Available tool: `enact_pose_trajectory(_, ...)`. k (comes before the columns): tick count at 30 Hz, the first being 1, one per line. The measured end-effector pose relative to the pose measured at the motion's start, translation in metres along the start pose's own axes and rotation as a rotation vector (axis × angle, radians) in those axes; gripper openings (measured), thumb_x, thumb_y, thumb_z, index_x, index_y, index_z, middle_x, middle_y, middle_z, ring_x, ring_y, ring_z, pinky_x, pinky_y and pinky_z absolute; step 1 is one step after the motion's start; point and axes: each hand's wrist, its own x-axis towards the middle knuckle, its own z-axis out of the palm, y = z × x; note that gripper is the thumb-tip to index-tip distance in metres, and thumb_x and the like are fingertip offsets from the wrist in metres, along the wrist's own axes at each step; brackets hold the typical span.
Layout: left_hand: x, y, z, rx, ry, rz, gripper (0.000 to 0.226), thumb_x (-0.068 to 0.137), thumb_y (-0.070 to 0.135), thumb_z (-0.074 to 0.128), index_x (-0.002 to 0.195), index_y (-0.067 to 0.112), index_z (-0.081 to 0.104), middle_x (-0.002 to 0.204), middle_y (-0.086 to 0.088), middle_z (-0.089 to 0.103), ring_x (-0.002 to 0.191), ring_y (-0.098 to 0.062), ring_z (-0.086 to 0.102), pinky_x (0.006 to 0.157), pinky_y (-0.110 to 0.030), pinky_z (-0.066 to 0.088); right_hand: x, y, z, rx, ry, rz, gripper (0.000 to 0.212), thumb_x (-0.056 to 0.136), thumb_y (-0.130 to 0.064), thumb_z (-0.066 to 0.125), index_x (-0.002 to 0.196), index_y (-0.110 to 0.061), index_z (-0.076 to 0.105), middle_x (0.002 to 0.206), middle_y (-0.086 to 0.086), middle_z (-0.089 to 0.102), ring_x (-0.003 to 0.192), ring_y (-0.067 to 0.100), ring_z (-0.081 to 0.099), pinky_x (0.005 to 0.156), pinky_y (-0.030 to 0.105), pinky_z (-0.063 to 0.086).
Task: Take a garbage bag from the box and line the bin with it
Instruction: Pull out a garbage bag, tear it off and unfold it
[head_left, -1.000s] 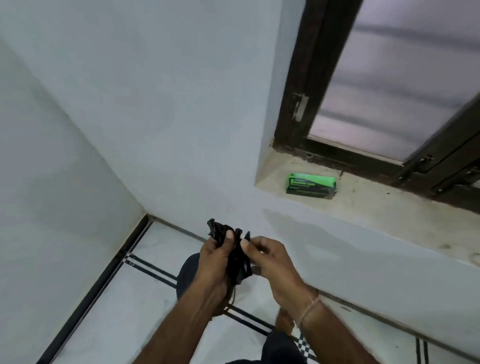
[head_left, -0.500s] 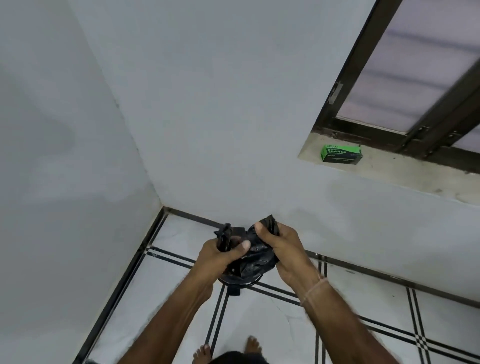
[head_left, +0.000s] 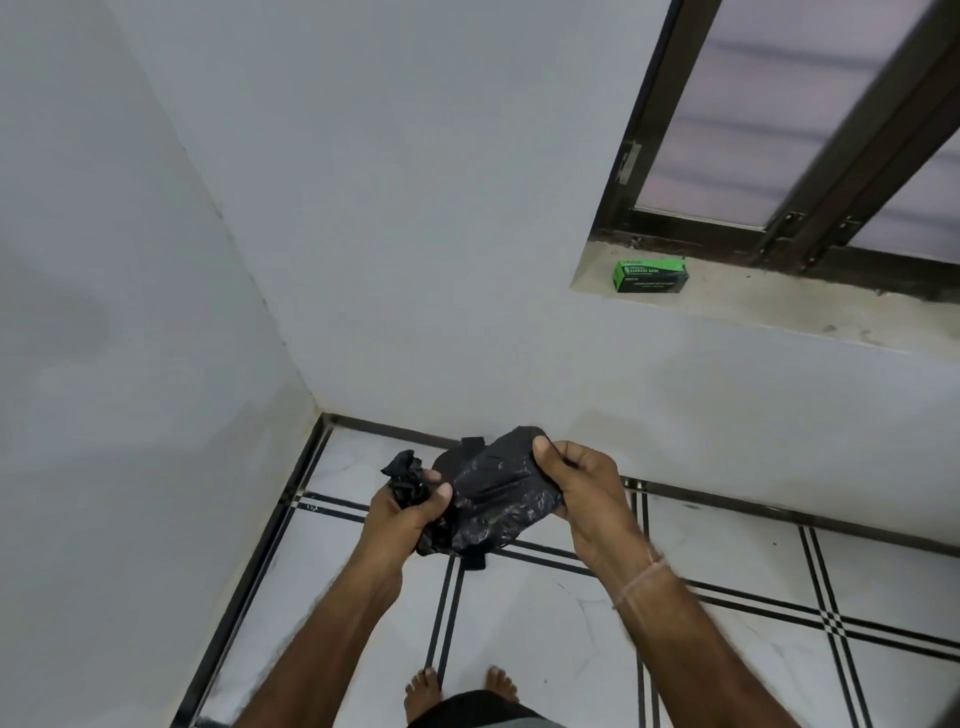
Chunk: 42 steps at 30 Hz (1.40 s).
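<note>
Corner of two pale walls (head_left: 156, 312) sat at left, with a white floor (head_left: 519, 623) lined in black below. Left hand (head_left: 410, 512) gripped the crumpled end of the bag (head_left: 493, 493), fingers and thumb curled round a bunched wad that poked up above the fist. Bag was black, thin and glossy, partly spread between the two hands. It was held in the air above the floor, in front of the far wall's skirting. Small dark bits showed just above and below the bag; could not tell what they belonged to. Right hand (head_left: 582, 493) pinched the bag's other edge, thumb on top, fingers curled under. Hands were apart, the plastic stretched between them. A thin thread (head_left: 640, 582) ran round the right wrist. Two bare feet (head_left: 423, 691) showed at the bottom edge, under the arms. Further right and higher — green box (head_left: 652, 276) lay flat on the sill (head_left: 779, 312), near its left end, well apart from the bag. Print on the box was too small to read. Dark window frame (head_left: 810, 182) with frosted panes stood behind it.
</note>
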Motion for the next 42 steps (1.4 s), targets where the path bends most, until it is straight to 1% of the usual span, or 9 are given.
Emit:
enact_pose_trajectory(3, -0.006, -0.003, 0.006, 0.428, 0.162, 0.347, 0.078, 0.076, 0.054, 0.079, 0.141, 0.025, 0.046, 0.131, 0.016, 0.056, 0.122, -0.009, 0.056, 0.099, -0.029, 0.048, -0.011, -0.008, -0.003, -0.054, -0.148, -0.048, 0.024, 0.097, -0.023, 0.069, 0.089, -0.001, 0.077, 0.080, 0.020, 0.076, 0.070, 0.021, 0.071, 0.063, 0.029, 0.058)
enact_pose_trajectory(5, -0.016, 0.008, 0.023, 0.383, -0.017, 0.439, 0.065, 0.082, 0.064, 0.068, 0.136, 0.032, 0.053, 0.128, 0.026, 0.060, 0.123, -0.001, 0.058, 0.103, -0.028, 0.048, -0.016, -0.014, -0.002, -0.083, -0.264, -0.045, 0.023, 0.097, -0.022, 0.068, 0.088, -0.003, 0.077, 0.079, 0.014, 0.075, 0.070, 0.020, 0.071, 0.064, 0.029, 0.057)
enact_pose_trajectory(8, -0.028, 0.025, 0.046, 0.110, -0.294, 0.312, 0.037, 0.098, 0.044, 0.062, 0.119, 0.013, 0.070, 0.113, -0.007, 0.076, 0.107, -0.021, 0.072, 0.090, -0.034, 0.059, -0.018, -0.022, -0.003, -0.094, -0.344, -0.034, 0.028, 0.095, -0.022, 0.070, 0.101, 0.005, 0.074, 0.085, 0.016, 0.075, 0.078, 0.023, 0.071, 0.071, 0.032, 0.057)
enact_pose_trajectory(11, -0.030, 0.031, 0.056, -0.168, -0.189, 0.271, 0.036, 0.100, 0.026, 0.059, 0.111, -0.008, 0.065, 0.093, -0.018, 0.074, 0.083, -0.022, 0.073, 0.069, -0.026, 0.059, -0.019, -0.028, -0.013, 0.010, -0.382, 0.005, 0.028, 0.094, -0.013, 0.070, 0.117, 0.004, 0.072, 0.098, 0.016, 0.075, 0.086, 0.022, 0.072, 0.074, 0.028, 0.059)
enact_pose_trajectory(15, -0.028, 0.028, 0.061, -0.325, -0.138, 0.189, 0.037, 0.101, 0.028, 0.059, 0.118, -0.005, 0.065, 0.108, -0.024, 0.074, 0.091, -0.030, 0.073, 0.078, -0.039, 0.062, -0.026, -0.025, -0.020, 0.023, -0.403, 0.065, 0.019, 0.092, -0.018, 0.073, 0.106, -0.005, 0.075, 0.084, 0.003, 0.068, 0.072, 0.011, 0.062, 0.067, 0.024, 0.053)
enact_pose_trajectory(20, -0.033, 0.018, 0.067, -0.180, -0.003, 0.151, 0.030, 0.096, 0.025, 0.069, 0.119, 0.008, 0.061, 0.115, -0.020, 0.072, 0.092, -0.025, 0.071, 0.072, -0.032, 0.058, -0.031, -0.022, -0.013, 0.069, -0.345, 0.024, 0.012, 0.092, -0.021, 0.073, 0.082, -0.014, 0.074, 0.075, 0.002, 0.065, 0.069, 0.011, 0.060, 0.066, 0.024, 0.050)
enact_pose_trajectory(23, -0.050, 0.014, 0.066, -0.082, 0.120, 0.379, 0.025, 0.098, 0.021, 0.066, 0.122, 0.017, 0.058, 0.113, -0.001, 0.067, 0.104, -0.012, 0.066, 0.074, -0.011, 0.053, -0.033, -0.020, -0.007, 0.050, -0.313, 0.016, 0.014, 0.091, -0.021, 0.075, 0.079, -0.014, 0.074, 0.074, 0.002, 0.067, 0.068, 0.012, 0.060, 0.066, 0.023, 0.051)
enact_pose_trajectory(26, -0.058, 0.014, 0.060, -0.075, -0.127, 0.510, 0.026, 0.104, 0.027, 0.057, 0.119, 0.010, 0.068, 0.111, -0.011, 0.074, 0.108, -0.026, 0.071, 0.090, -0.034, 0.059, -0.035, -0.020, 0.001, 0.034, -0.274, -0.005, 0.014, 0.089, -0.023, 0.077, 0.077, -0.016, 0.075, 0.071, 0.001, 0.067, 0.067, 0.011, 0.060, 0.065, 0.022, 0.051)
enact_pose_trajectory(42, -0.043, 0.041, 0.025, -0.397, -0.157, 0.198, 0.024, 0.102, 0.022, 0.060, 0.097, 0.001, 0.068, 0.088, -0.014, 0.076, 0.074, -0.018, 0.073, 0.067, -0.030, 0.060, -0.039, -0.023, 0.046, 0.141, -0.143, 0.014, 0.030, 0.095, -0.039, 0.067, 0.080, -0.014, 0.066, 0.072, 0.001, 0.069, 0.061, 0.010, 0.061, 0.055, 0.020, 0.051)
